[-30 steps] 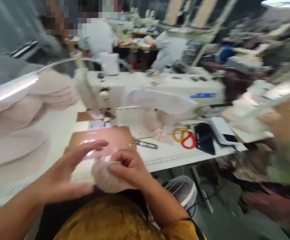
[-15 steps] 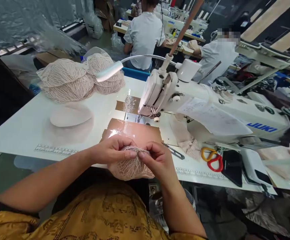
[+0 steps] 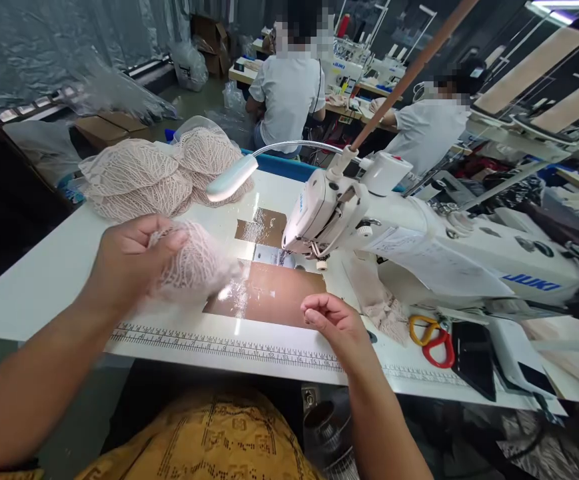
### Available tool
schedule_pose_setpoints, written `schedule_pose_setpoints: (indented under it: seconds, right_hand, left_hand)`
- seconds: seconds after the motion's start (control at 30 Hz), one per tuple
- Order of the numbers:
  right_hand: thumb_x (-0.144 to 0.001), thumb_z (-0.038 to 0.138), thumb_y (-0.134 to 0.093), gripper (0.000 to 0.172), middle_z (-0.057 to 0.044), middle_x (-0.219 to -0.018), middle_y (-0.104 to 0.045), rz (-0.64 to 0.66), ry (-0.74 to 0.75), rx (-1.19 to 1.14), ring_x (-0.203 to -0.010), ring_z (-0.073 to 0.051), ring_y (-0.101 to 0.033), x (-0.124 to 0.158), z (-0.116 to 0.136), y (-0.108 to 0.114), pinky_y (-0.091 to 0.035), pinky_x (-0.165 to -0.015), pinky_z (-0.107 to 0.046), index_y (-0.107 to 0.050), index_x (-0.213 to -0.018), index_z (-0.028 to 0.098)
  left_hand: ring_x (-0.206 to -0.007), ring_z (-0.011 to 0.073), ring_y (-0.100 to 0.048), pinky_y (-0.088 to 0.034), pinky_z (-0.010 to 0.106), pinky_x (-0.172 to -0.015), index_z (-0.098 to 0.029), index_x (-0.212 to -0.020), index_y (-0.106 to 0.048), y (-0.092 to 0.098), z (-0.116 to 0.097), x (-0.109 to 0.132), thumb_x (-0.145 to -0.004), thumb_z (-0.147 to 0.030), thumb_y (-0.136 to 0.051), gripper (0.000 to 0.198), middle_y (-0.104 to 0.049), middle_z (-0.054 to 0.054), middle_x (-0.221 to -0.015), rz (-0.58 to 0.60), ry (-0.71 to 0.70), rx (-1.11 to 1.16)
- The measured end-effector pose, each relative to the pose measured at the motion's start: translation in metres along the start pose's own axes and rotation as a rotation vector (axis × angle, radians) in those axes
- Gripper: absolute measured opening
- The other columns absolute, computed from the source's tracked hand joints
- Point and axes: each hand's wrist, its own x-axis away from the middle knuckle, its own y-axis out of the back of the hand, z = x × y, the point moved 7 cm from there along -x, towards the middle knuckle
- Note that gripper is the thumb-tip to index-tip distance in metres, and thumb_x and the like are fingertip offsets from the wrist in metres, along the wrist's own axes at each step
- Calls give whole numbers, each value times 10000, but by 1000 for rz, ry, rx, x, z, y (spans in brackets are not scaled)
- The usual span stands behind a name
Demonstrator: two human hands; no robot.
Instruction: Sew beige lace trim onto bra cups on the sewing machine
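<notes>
My left hand (image 3: 132, 257) grips a pale pink lace bra cup (image 3: 196, 260) by its left edge, above the left part of the table. The cup's right end is smeared by motion. Over the lower right of the shiny brown taped patch (image 3: 269, 293), my right hand (image 3: 336, 327) is closed in a loose pinch; whether anything thin is between thumb and finger cannot be made out. The white sewing machine's needle area (image 3: 289, 257) lies just beyond that patch. Part of a small dark metal tool (image 3: 372, 337) shows beside my right hand.
Stacked lace cups (image 3: 139, 180) lie at the back left, near the lamp (image 3: 232, 179). Scissors with red and yellow handles (image 3: 439, 347), a black phone-like slab (image 3: 473, 360) and beige fabric (image 3: 382, 300) are at right. A printed ruler (image 3: 229, 350) follows the front edge. Two co-workers sit beyond.
My hands have parted. The left has carried the lace bra cup from the table's front edge up and left, over the pale smooth cup there. The right has moved slightly right, off the lace.
</notes>
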Motion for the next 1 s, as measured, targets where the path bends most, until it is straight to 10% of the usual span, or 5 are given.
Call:
schedule_pose_setpoints:
  seconds: [0.13,0.23,0.33,0.63,1.0]
  right_hand:
    - [-891,378,-570,224,-32,-882,-653,82,54,275,-747,-146,-568,-10,20,4,-450,-659,-270,-658,-994,200]
    - [-918,285,-503,223,-43,-998,-691,125,126,491,-870,-178,-613,-28,29,-1,-468,-757,-304,-672,-1047,215]
    - [-907,182,-473,279,-72,-1099,-690,111,189,649,-1016,-208,-605,-44,24,-6,-453,-876,-336,-675,-1099,192]
    - [-927,138,-444,258,-65,-966,-629,160,354,1072,-867,-182,-537,-44,-3,-35,-402,-725,-283,-690,-996,174]
    - [-932,98,-378,443,-105,-1089,-626,82,251,1273,-927,-242,-529,-60,-7,-36,-423,-738,-339,-613,-1291,210]
  left_hand:
    - [-730,186,-560,-469,326,-650,-139,-846,-642,-94,-21,-6,-949,-238,-409,274,-639,60,-785,313,-552,-853]
    - [-705,239,-574,-440,344,-579,-112,-750,-652,-170,0,12,-827,-69,-482,191,-627,104,-684,525,-619,-1006]
    - [-751,280,-585,-437,371,-592,-95,-756,-666,-207,14,41,-742,36,-466,240,-633,134,-704,633,-668,-1051]
    - [-657,160,-584,-488,301,-670,-140,-717,-635,-175,-9,34,-961,-235,-424,336,-627,62,-705,912,-602,-628]
    - [-881,232,-631,-538,389,-777,-82,-1137,-667,-182,20,7,-983,-221,-391,345,-647,176,-1240,664,-861,-674]
